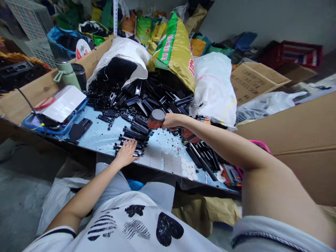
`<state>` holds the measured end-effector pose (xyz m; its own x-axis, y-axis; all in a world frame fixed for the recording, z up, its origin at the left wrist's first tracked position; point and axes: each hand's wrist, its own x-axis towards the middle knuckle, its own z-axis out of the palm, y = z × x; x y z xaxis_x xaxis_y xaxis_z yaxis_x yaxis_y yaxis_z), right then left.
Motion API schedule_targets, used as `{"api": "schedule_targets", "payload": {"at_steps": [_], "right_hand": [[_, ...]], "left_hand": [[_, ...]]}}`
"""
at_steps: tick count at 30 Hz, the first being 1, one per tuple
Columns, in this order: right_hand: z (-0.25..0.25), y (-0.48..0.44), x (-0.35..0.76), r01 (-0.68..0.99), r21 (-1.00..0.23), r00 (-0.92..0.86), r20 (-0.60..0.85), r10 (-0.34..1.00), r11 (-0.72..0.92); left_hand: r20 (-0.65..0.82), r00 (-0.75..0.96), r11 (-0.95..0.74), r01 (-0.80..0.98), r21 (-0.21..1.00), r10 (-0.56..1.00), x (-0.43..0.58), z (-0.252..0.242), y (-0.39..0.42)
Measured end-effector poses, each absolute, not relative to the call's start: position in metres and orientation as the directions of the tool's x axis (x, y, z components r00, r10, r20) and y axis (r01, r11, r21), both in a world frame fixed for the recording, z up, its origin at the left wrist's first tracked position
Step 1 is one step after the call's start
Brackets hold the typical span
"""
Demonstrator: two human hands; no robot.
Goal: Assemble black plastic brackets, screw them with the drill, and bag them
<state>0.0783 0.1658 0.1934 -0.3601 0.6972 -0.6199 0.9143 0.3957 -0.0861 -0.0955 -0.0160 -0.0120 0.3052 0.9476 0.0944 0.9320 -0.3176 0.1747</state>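
Note:
My right hand (170, 120) is wrapped around an orange and black power drill (156, 119), held above the middle of the table. The drill's tip is hidden from me. By the table's front edge, my left hand (127, 151) lies flat, fingers stretched, on the near end of a row of black plastic parts (138, 130). These long, narrow parts lie side by side, reaching from under my left hand toward the drill. Behind them spreads a big heap of similar black parts (147, 96).
A white sack (126, 49), a yellow-green sack (174, 49) and another white sack (214, 84) stand behind the heap. On the left are a blue tray (28, 122) and a green flask (68, 75). Black tubes (202, 159) and white discs (188, 168) lie at right.

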Motion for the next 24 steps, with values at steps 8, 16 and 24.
{"api": "schedule_targets", "payload": {"at_steps": [8, 16, 24], "right_hand": [[0.192, 0.149, 0.070, 0.906, -0.112, -0.374, -0.665, 0.647, 0.409], [0.190, 0.128, 0.064, 0.888, -0.060, -0.378, -0.658, 0.651, 0.455], [0.193, 0.102, 0.060, 0.835, -0.076, -0.431, -0.706, 0.562, 0.545]], "left_hand": [[0.118, 0.311, -0.328, 0.929, 0.172, 0.943, -0.097, -0.014, -0.018], [0.088, 0.308, -0.320, 0.927, 0.194, 0.947, -0.098, -0.014, -0.017], [0.100, 0.297, -0.311, 0.930, 0.194, 0.950, -0.096, -0.012, -0.019]]}}
